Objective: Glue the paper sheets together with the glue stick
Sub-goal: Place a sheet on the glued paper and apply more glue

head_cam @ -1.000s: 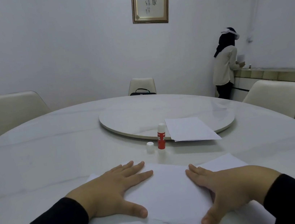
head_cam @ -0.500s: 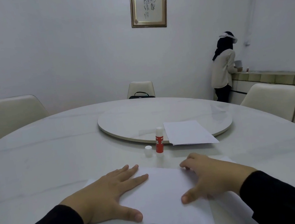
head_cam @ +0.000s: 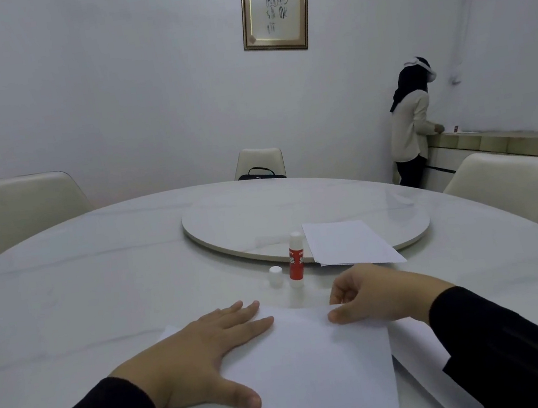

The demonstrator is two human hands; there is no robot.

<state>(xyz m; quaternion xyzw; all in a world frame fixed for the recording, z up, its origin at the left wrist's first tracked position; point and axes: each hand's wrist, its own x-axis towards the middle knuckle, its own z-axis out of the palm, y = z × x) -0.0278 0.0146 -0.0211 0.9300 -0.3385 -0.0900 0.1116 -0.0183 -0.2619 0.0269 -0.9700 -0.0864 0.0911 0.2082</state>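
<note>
Two grips at work: left hand (head_cam: 195,356) flat, fingers straight, pinning the top sheet (head_cam: 318,369) so it cannot slide; right hand (head_cam: 370,293) curled, pinching that sheet's far edge — likely to lift or true it. Lower sheet (head_cam: 420,355) peeking out right. Beyond, on the counter (head_cam: 101,296), uncapped glue stick (head_cam: 295,262) upright beside its cap (head_cam: 275,276) — near, open room around. Spare sheets (head_cam: 349,242) overhanging the turntable (head_cam: 262,218) edge.

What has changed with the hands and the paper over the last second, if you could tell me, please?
The right hand went from lying flat on the top sheet to moving up to its far edge, where its curled fingers now pinch it. The left hand still presses flat on the sheet. The glue stick, its cap and the spare sheets on the turntable have not moved.
</note>
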